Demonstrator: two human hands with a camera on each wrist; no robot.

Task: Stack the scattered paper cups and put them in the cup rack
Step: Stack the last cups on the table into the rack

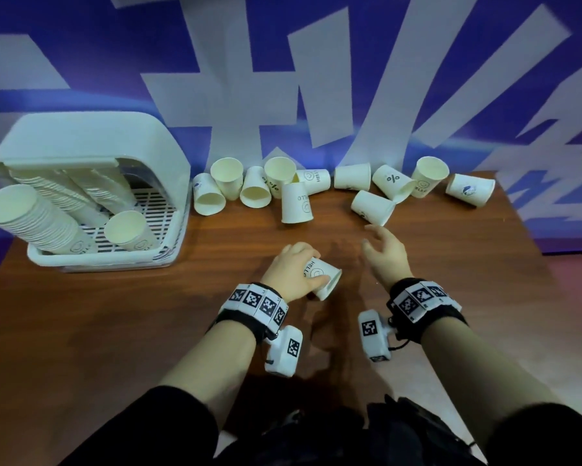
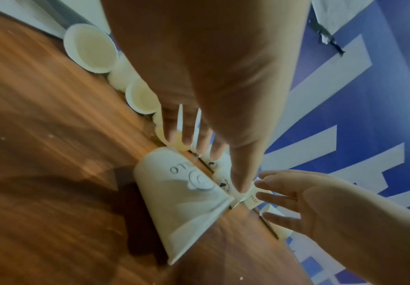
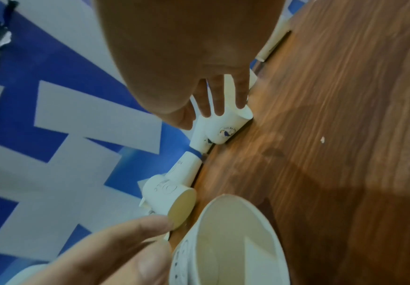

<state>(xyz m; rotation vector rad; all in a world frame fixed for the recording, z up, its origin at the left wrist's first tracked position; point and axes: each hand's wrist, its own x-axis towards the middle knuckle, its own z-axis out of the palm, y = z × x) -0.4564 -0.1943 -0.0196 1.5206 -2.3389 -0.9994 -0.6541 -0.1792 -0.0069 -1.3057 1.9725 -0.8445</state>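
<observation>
Left hand (image 1: pixel 294 272) wrapped round HELLO cup (image 1: pixel 323 277) near table's front – cup on its side, mouth facing right. Right hand (image 1: pixel 385 257) spread, holding nothing, reaching forward. Nearest loose cup (image 1: pixel 372 207) just beyond those fingertips, lying down, long axis slanting away to the left, mouth toward right hand – right hand clearly closer. Rest of cups strung along back edge; cup rack (image 1: pixel 91 183) far left, partly loaded.

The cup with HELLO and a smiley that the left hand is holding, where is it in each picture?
Head: HELLO cup low in the middle, gripped by the left hand.
Left wrist: centre, lying sideways under the palm.
Right wrist: bottom, open mouth toward the camera.
Shared landmark: the wooden table, also and.
</observation>
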